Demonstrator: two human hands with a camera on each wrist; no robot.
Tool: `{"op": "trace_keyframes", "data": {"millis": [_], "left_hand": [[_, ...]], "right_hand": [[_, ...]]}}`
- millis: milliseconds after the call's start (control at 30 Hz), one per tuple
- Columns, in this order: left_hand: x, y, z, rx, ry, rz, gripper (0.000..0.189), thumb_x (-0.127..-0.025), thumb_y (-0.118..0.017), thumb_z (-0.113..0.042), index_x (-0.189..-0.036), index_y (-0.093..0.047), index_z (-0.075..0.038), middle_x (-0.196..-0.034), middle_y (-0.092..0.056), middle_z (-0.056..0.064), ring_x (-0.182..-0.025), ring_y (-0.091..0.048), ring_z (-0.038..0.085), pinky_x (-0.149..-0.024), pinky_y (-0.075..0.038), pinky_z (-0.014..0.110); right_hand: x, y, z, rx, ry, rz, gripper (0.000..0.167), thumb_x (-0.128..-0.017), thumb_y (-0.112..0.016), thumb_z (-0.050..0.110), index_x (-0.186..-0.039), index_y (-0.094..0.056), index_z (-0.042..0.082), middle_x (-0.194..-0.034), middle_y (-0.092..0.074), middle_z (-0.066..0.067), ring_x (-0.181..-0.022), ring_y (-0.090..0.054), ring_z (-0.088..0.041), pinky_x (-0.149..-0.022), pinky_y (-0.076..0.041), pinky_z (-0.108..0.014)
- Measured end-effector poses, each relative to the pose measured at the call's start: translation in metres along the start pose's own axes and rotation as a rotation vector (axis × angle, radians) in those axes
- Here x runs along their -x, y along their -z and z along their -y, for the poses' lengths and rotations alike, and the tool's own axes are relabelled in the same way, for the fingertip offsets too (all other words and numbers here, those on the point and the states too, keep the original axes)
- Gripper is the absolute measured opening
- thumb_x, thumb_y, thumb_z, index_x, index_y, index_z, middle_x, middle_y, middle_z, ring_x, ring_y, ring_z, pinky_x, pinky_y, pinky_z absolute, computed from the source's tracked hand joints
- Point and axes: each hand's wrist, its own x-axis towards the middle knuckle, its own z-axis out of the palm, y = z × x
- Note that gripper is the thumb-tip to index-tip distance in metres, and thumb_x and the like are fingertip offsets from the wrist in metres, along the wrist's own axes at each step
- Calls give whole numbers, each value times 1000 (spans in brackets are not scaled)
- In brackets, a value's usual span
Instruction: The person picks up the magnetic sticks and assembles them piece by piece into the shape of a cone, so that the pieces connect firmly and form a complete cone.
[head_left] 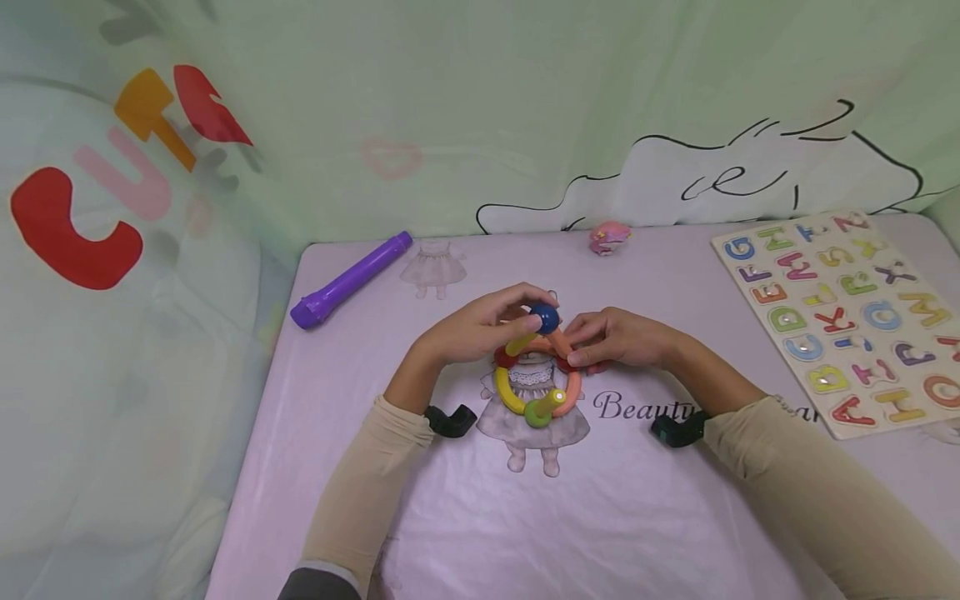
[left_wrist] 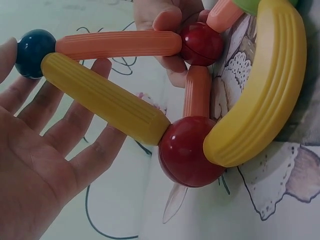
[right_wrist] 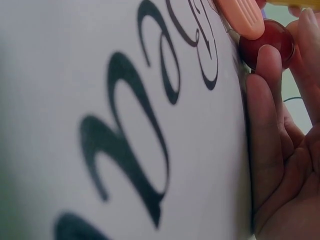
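Note:
A toy of magnetic sticks and balls stands on the printed tablecloth. My left hand [head_left: 480, 327] pinches its raised blue ball [head_left: 544, 318] between thumb and fingers. From that ball a straight yellow stick [left_wrist: 107, 100] slopes to one red ball [left_wrist: 187, 150], and an orange stick [left_wrist: 120, 44] runs to another red ball [right_wrist: 270, 45]. My right hand [head_left: 626, 337] holds this second red ball with its fingertips, low at the cloth. Curved yellow [head_left: 510, 393] and orange [head_left: 573, 392] sticks meet at a green ball [head_left: 537, 413], where a short yellow stick [head_left: 553, 401] points up.
At the back left lies a purple toy microphone [head_left: 352, 279]. A small pink toy [head_left: 609, 237] sits by the table's back edge. To the right is a wooden alphabet puzzle board [head_left: 802, 329]. Printed curtains [head_left: 420, 100] hang behind and to the left.

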Motion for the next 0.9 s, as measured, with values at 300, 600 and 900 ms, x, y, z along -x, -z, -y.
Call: {"op": "trace_keyframes", "data": {"millis": [300, 600, 900], "left_hand": [[2, 0, -1, 3, 24, -3, 45, -100, -66, -12, -142, -53, -7, -146, -54, 9, -121, -63, 19, -105, -52, 32], [2, 0, -3, 27, 2, 22, 42, -97, -69, -9, -137, -56, -7, -132, -62, 8, -109, -68, 17, -99, -56, 37], [3, 0, -2, 24, -11, -11, 44, -95, -72, -9, -136, -57, -7, -131, -63, 8, -110, -69, 20, -99, -55, 36]], "right_hand": [[0, 0, -1, -4, 6, 3, 28, -92, -77, 27, -118, -78, 17, -121, -66, -7, -115, -50, -28, -92, -45, -30], [4, -2, -2, 10, 18, -20, 32, -92, -78, 27, -123, -76, 20, -125, -68, -4, -119, -52, -27, -99, -41, -35], [18, -11, 0, 12, -24, -213, 35, -88, -81, 32, -117, -69, 17, -75, -63, -5, -69, -60, -22, -64, -44, -26]]}}
